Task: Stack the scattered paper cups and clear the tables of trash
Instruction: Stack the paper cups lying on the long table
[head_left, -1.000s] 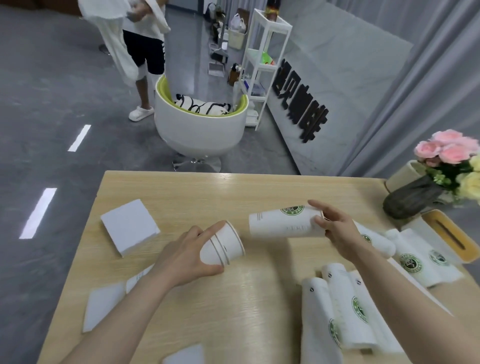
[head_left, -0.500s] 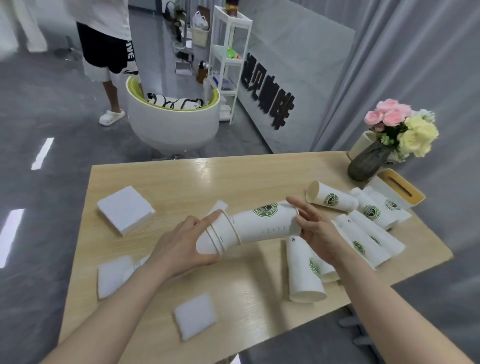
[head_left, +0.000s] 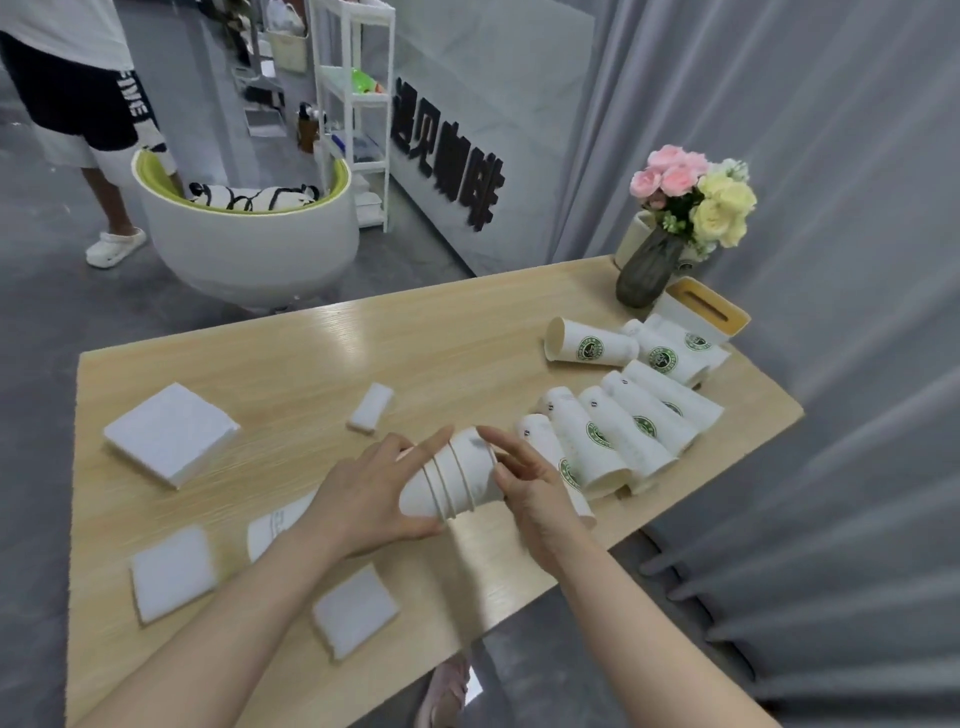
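Over the middle of the wooden table (head_left: 322, 353) I hold a short stack of nested white paper cups (head_left: 457, 483) lying sideways. My left hand (head_left: 363, 499) grips its left end, fingers curled round the cups. My right hand (head_left: 524, 478) holds the right end, fingers against the outermost cup. Several more white cups with green logos (head_left: 613, 441) lie on their sides to the right, and a further group of cups (head_left: 592, 345) lies nearer the vase. White napkins lie scattered: a thick pile of napkins (head_left: 169, 434) at left, a small folded napkin (head_left: 370, 408), a flat napkin (head_left: 171, 571) and a near napkin (head_left: 356, 610).
A dark vase of pink and yellow flowers (head_left: 649, 267) and a tissue box (head_left: 701, 309) stand at the table's far right corner. Beyond the table are a round white chair (head_left: 249, 244), a white shelf (head_left: 356, 104) and a standing person (head_left: 78, 104). Grey curtains hang at right.
The cup in my right hand has slid fully into the stack held by my left hand; the two hands have come close together. The view shifted, showing more of the table's right side.
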